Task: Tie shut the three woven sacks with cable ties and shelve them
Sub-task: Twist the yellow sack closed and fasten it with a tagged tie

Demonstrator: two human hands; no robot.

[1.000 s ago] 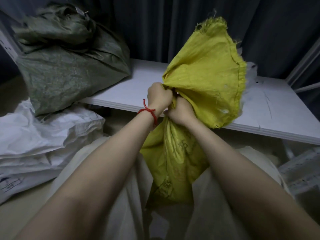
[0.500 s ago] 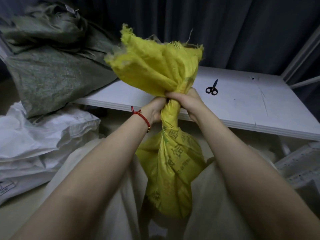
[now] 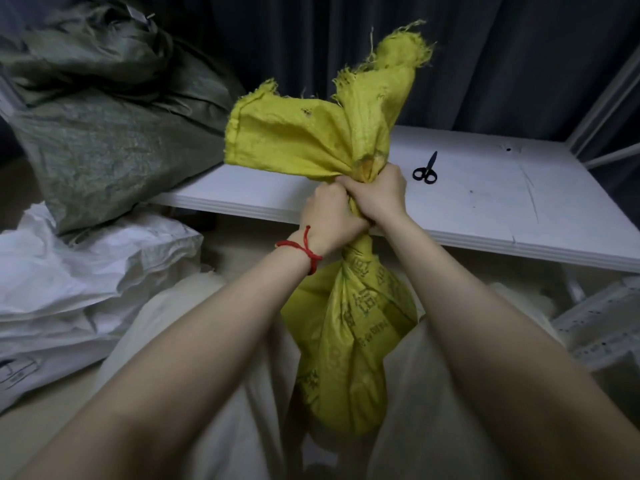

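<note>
- The yellow woven sack (image 3: 346, 341) is held upright between two pale-trousered legs, just in front of the white shelf (image 3: 502, 209).
- Its lower part is bulged full; the contents are hidden by the fabric.
- The neck is gathered and twisted tight, and the frayed mouth is fanned out above the hands.
- The left hand (image 3: 329, 216), with a red cord (image 3: 304, 247) at the wrist, is wrapped round the neck, fingers clamped on it.
- The right hand (image 3: 377, 195) is pressed against the left, slightly higher, fingers likewise clamped on the neck.
- Both forearms are stretched forward and converge at the neck.
- A stuffed green sack (image 3: 104, 143) is rested on the shelf's left end, with a white sack (image 3: 79, 282) below it; what is inside them cannot be seen.
- Black scissors (image 3: 426, 168) are laid closed on the shelf.
</note>
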